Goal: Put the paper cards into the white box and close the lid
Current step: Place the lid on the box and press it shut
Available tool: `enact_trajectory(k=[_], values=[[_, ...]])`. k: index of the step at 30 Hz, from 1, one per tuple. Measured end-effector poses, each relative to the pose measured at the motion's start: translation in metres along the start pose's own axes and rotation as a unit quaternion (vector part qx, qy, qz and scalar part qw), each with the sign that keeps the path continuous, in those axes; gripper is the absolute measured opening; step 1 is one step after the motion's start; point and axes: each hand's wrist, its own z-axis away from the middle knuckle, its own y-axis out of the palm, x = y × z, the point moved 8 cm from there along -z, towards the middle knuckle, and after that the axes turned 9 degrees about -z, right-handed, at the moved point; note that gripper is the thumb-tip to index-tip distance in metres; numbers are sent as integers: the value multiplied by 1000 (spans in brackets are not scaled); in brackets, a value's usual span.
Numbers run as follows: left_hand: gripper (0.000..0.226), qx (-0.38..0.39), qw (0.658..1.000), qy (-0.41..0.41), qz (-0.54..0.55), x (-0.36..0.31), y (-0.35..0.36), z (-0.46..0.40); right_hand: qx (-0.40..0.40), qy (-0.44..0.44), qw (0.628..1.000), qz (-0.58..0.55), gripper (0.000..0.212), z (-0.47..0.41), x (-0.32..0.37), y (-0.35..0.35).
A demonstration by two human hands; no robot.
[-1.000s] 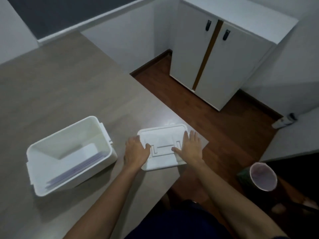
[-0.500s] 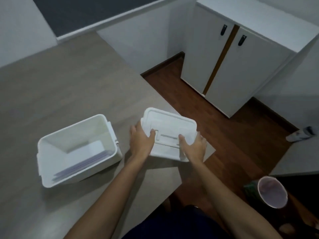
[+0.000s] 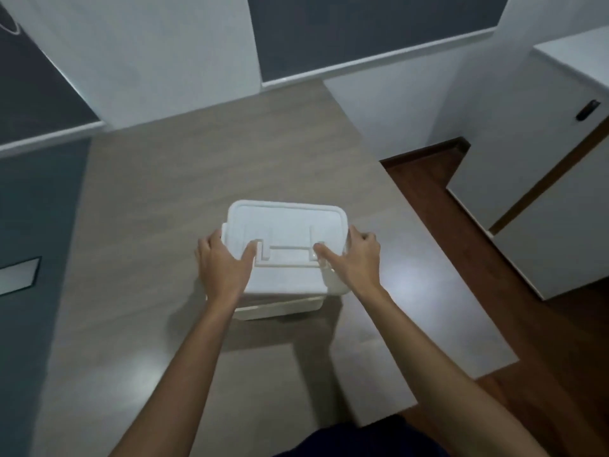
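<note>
— Fingers (image 3: 245,255) of the left hand (image 3: 220,268): what are they doing?

— Grasping the lid (image 3: 285,225) at its left end, thumb on top beside the moulded handle, the other fingers wrapped down over the edge. The right hand (image 3: 354,258) mirrors it on the right end, thumb on top, fingers curled round the side.

— And the lid itself?

— White plastic, smooth and matte, rectangular with rounded corners and a raised rim. A flat recessed handle (image 3: 286,257) lies folded in its near half. It sits over the white box (image 3: 280,306), which stands near the middle of the desk (image 3: 164,192). Only a strip of the box's near wall shows beneath the lid; whether the lid is fully seated I cannot tell.

— The cards?

— Hidden, since the lid covers the opening.

— Surroundings?

— The desk has a grey-brown wood-grain top with soft glare patches near the person. Beyond its far edge are white wall panels and dark panes. To the right, dark reddish wooden floor (image 3: 494,258) and a white cabinet (image 3: 543,192) with a brown strip between its 2 doors and a small black handle. Both bare forearms reach in from the bottom, crossing the near part of the desk.
</note>
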Motion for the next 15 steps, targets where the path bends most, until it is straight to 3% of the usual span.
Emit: enact_trajectory(k=[4,8,12,15], values=[[76,54,997,-45,-21,64,14,-4,44,-19,997,67,79,6,11,41],[71,90,988,-105,71,92,28,-4,36,-50,994,90,81,7,15,54],[65,189,935,-218,206,111,53,-4,70,-19,997,41,81,-3,10,64],[57,200,919,-244,235,123,55,-6,99,1,995,-9,83,-11,19,77]])
